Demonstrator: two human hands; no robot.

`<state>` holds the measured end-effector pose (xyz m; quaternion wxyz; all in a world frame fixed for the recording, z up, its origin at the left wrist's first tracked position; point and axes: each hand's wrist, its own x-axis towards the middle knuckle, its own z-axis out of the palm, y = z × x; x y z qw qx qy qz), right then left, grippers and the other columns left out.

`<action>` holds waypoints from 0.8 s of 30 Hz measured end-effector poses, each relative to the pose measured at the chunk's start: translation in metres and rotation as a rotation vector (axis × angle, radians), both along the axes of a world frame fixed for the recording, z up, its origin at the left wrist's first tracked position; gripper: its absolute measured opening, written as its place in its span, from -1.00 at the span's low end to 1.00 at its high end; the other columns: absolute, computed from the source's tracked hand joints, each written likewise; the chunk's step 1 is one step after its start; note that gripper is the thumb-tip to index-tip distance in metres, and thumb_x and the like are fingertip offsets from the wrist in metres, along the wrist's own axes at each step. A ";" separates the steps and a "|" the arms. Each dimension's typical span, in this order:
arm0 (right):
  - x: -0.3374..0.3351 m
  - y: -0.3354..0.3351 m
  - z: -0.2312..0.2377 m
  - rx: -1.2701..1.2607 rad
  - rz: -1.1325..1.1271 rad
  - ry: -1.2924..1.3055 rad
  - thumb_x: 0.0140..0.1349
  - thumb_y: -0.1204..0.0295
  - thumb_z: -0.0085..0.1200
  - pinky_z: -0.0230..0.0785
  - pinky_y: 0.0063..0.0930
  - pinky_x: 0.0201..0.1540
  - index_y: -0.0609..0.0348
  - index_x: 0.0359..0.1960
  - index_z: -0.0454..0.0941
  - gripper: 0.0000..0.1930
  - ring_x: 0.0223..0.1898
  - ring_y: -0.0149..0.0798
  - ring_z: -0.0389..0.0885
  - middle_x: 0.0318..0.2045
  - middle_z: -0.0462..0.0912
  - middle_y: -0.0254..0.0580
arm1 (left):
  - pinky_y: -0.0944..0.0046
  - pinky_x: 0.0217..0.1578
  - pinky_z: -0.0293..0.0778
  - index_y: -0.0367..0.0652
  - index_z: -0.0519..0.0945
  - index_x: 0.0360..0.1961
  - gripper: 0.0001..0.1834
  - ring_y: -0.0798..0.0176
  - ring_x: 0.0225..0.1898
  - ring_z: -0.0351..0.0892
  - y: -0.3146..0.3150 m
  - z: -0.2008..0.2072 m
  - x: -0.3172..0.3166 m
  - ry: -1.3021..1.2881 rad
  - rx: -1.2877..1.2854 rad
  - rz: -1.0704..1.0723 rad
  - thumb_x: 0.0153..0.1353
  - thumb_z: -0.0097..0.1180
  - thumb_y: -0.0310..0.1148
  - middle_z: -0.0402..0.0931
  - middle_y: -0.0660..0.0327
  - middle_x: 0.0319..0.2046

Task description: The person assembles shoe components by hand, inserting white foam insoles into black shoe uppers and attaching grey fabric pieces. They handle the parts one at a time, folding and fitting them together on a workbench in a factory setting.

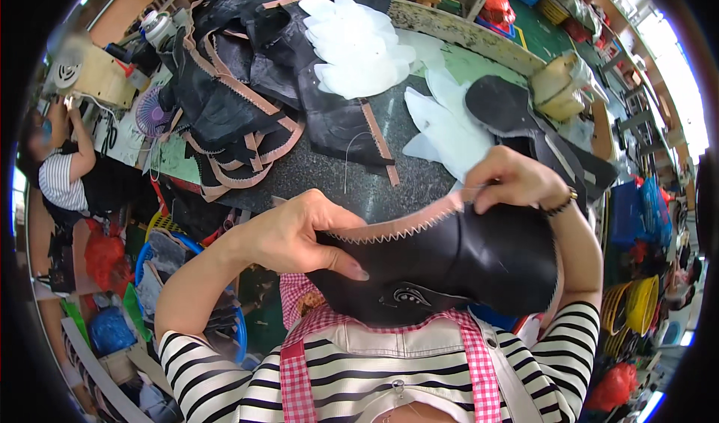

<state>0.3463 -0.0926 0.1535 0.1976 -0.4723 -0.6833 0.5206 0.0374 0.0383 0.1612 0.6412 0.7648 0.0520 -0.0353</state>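
Close in front of my chest I hold a black leather shoe upper (442,266) with a pinkish zigzag-stitched strip along its top edge. My left hand (303,236) grips its left end, thumb pressed on the front face. At the strip's right end my right hand (517,179) pinches the edge between thumb and fingers. A small cut-out ornament shows low on the leather. Beyond, on the dark speckled tabletop (299,170), white petal-shaped sheets (442,123) lie near my right hand. Farther off is a stack of white scalloped pieces (356,48).
A heap of black leather pieces with pink strips (232,86) covers the table's far left. Black sole-shaped pieces (502,107) and a cream container (558,89) stand at right. A blue basket (241,333) of scraps sits at lower left. Another person (64,168) works at far left.
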 end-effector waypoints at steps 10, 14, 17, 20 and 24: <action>-0.059 -0.004 0.002 0.180 0.077 0.118 -0.09 0.24 0.49 0.33 -0.52 -0.26 0.29 -0.28 0.57 -0.54 -0.36 -0.44 0.49 -0.43 0.58 -0.32 | 0.34 -0.27 0.48 -0.37 0.64 -0.26 -0.63 0.29 -0.35 0.65 -0.011 -0.016 -0.023 -0.109 -0.049 0.010 -0.16 0.44 -0.51 0.67 0.10 -0.38; -0.074 -0.022 -0.019 0.060 -0.226 0.359 -0.02 0.37 0.40 0.19 -0.59 -0.42 0.26 -0.52 0.51 -0.71 -0.49 -0.59 0.33 -0.61 0.44 -0.47 | 0.29 -0.34 0.47 -0.35 0.64 -0.35 -0.63 0.12 -0.40 0.65 -0.017 -0.036 -0.029 -0.325 -0.111 0.020 -0.24 0.48 -0.44 0.64 0.07 -0.44; -0.068 -0.019 -0.028 -0.005 -0.189 0.481 0.01 0.38 0.38 0.17 -0.59 -0.45 0.26 -0.55 0.51 -0.73 -0.51 -0.59 0.33 -0.63 0.45 -0.48 | 0.28 -0.37 0.46 -0.34 0.64 -0.37 -0.64 0.13 -0.42 0.63 -0.016 -0.033 -0.026 -0.348 -0.054 -0.014 -0.23 0.48 -0.44 0.63 0.07 -0.46; -0.059 -0.008 -0.017 -0.140 -0.133 0.416 0.05 0.22 0.38 0.15 -0.51 -0.49 0.25 -0.60 0.46 -0.61 -0.55 -0.51 0.32 -0.65 0.39 -0.40 | 0.28 -0.41 0.46 -0.34 0.64 -0.39 -0.66 0.13 -0.46 0.62 -0.016 -0.020 -0.019 -0.239 0.016 -0.021 -0.22 0.48 -0.45 0.62 0.08 -0.48; -0.067 0.001 0.025 0.349 0.118 0.091 -0.11 0.07 0.47 0.41 -0.41 -0.30 0.28 -0.31 0.60 -0.48 -0.41 -0.29 0.58 -0.41 0.63 -0.09 | 0.30 -0.42 0.47 -0.35 0.65 -0.39 -0.68 0.19 -0.47 0.64 -0.023 -0.009 -0.014 -0.116 -0.023 0.039 -0.21 0.47 -0.47 0.63 0.09 -0.48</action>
